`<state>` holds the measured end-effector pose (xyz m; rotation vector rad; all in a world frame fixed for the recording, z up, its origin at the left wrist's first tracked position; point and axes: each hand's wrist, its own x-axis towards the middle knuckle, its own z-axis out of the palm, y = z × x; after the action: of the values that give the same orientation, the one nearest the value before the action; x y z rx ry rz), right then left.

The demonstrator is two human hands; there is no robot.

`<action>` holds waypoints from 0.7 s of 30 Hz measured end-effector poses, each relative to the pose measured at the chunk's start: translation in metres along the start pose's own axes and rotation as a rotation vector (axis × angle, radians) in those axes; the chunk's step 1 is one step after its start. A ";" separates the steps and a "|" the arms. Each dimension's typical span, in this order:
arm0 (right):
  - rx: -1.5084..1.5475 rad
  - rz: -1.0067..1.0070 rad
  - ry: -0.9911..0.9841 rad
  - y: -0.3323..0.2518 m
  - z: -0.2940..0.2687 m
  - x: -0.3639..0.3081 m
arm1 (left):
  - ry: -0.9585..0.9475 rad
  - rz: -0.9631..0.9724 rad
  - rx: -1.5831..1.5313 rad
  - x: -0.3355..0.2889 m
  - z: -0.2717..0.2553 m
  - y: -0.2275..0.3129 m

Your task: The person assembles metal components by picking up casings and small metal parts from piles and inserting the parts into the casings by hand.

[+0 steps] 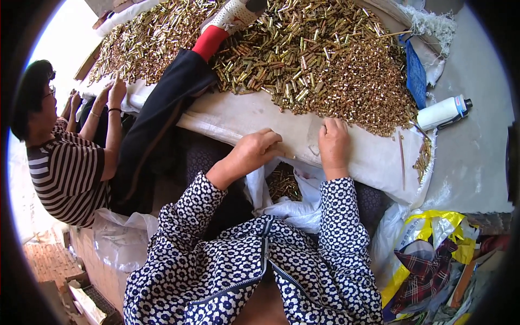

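Observation:
A wide heap of small brass tubes [325, 59] covers a white cloth [254, 116] spread in front of me. My left hand [253, 150] is curled at the cloth's near edge, and a thin brass piece shows at its fingertips. My right hand [334, 142] rests knuckles-up on the cloth just short of the heap, fingers folded under. Between and below my hands an open white bag [292, 208] holds more brass tubes [283, 183]. Both my sleeves are dark blue with a white flower print.
A person in a striped shirt [67, 173] sits at the left, hands [111, 92] at the heap's edge. A leg in dark trousers [162, 108] with a red sock and white shoe [232, 16] lies across the heap. A white bottle [441, 112] lies right; yellow-and-white bags [433, 227] lower right.

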<state>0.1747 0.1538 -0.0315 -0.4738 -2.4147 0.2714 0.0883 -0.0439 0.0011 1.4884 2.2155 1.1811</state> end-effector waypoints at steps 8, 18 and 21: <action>0.123 -0.005 0.031 -0.004 -0.004 0.001 | 0.344 0.082 0.327 0.065 -0.021 -0.060; 0.541 0.122 -0.037 -0.013 -0.004 -0.005 | 0.220 0.162 0.641 0.060 -0.021 -0.058; 0.864 0.316 -0.144 -0.028 -0.001 -0.014 | 0.175 0.142 0.608 0.039 -0.011 -0.048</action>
<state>0.1776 0.1227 -0.0300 -0.4243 -2.0722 1.4393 0.0313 -0.0240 -0.0169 1.8356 2.7957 0.7159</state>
